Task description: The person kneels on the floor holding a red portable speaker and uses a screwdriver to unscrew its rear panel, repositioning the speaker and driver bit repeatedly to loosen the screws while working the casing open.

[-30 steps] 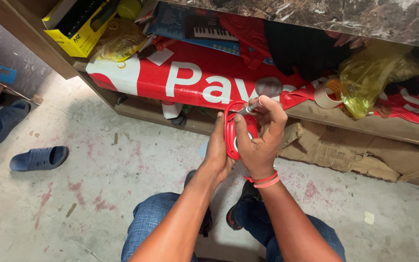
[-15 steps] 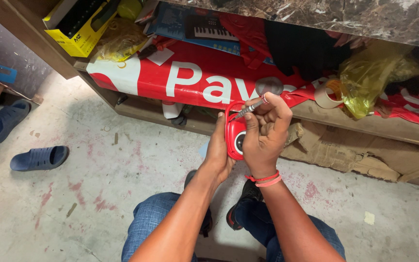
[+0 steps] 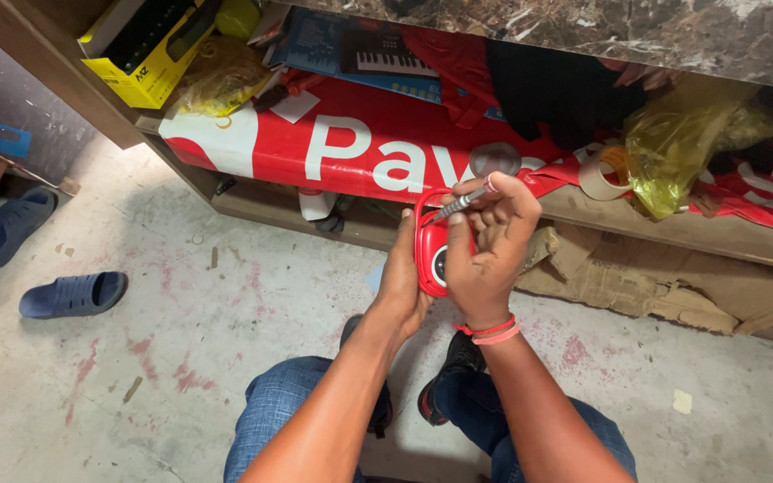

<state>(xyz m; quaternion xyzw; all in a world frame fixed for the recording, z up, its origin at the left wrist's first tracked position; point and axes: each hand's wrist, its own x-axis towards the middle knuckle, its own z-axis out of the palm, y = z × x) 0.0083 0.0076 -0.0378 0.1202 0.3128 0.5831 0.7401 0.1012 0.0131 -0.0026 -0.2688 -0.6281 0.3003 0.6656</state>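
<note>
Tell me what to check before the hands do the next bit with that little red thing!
1. Left hand grips the red gadget: ok.
2. Right hand holds the thin metal tool: ok.
3. Tool tip sits on the gadget: cannot tell, the fingers hide it.
4. Gadget faces the person: ok, its round dark part shows.
5. Gadget is clear of the shelf edge behind: cannot tell.

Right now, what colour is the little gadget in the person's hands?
Red. The small gadget has a dark round part on its face, seen best in the head view.
</note>
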